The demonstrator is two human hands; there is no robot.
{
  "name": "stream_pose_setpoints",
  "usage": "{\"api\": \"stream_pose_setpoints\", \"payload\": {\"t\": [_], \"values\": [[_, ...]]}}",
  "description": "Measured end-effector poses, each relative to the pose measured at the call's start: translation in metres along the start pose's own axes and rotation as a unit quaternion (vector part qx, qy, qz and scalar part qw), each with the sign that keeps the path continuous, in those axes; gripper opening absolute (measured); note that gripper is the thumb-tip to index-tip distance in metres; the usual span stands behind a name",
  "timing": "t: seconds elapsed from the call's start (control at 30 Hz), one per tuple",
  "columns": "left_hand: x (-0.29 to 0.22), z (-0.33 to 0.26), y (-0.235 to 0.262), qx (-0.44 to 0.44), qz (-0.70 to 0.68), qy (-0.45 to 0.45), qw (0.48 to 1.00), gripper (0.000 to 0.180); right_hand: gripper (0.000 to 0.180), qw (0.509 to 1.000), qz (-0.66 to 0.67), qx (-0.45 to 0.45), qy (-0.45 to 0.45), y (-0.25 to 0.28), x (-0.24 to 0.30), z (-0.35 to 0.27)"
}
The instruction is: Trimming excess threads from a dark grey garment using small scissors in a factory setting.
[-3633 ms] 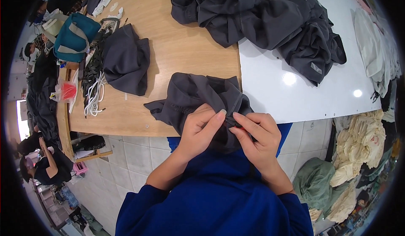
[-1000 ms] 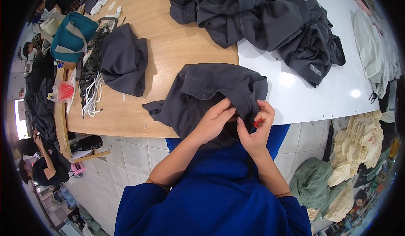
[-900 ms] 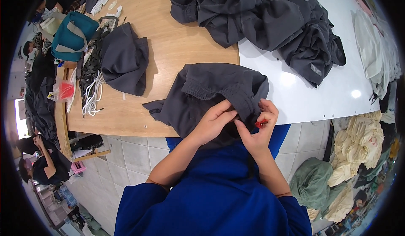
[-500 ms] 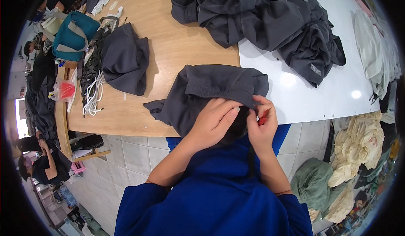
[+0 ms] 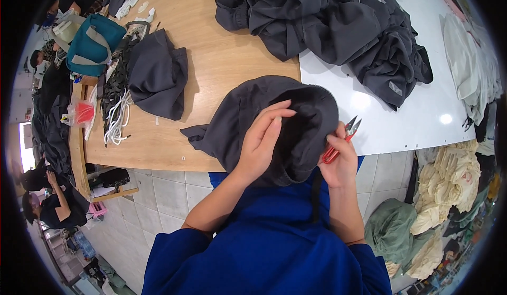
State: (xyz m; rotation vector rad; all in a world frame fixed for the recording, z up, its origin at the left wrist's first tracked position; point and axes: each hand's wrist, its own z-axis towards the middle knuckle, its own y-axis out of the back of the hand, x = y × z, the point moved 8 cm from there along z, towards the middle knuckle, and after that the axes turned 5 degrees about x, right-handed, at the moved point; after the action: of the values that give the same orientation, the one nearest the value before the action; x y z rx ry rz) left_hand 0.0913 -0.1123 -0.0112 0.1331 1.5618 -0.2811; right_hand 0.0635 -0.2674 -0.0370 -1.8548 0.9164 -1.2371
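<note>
A dark grey garment (image 5: pixel 224 115) lies at the table's near edge, its round, gathered opening turned up toward me and its inside dark. My left hand (image 5: pixel 260 144) rests at the left side of that opening, fingers stretched out over it, the thumb close beside them. In my right hand (image 5: pixel 339 163) are small thread snips (image 5: pixel 330 154) with red handles, their dark pointed blades sticking up past the fingers. That hand's fingertips are against the right rim of the opening. A black strap hangs below the garment over my blue shirt.
A large heap of dark grey garments (image 5: pixel 327 23) covers the far right. One folded grey piece (image 5: pixel 157 76) lies at left, beside white cords (image 5: pixel 117 118) and a teal bag (image 5: pixel 94 44). Cream cloth (image 5: pixel 449 179) and green cloth (image 5: pixel 391 224) are piled right. Other people sit at far left.
The garment's opening has been turned up and spread, so its inside shows. My left hand has shifted up and loosened. My right hand moved slightly right, and the snips' blades now show.
</note>
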Motion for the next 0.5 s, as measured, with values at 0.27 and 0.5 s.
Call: {"api": "stream_pose_setpoints", "payload": {"t": [0.27,0.5], "values": [[0.032,-0.028,-0.036,0.190,0.241,0.009,0.952,0.041,0.009,0.973,0.201,0.111,0.013,0.010,0.017,0.014],[0.032,-0.024,-0.019,0.118,0.088,0.103,0.984,0.031,0.006,0.990,-0.056,-0.105,0.071,0.023,0.038,0.008]]}}
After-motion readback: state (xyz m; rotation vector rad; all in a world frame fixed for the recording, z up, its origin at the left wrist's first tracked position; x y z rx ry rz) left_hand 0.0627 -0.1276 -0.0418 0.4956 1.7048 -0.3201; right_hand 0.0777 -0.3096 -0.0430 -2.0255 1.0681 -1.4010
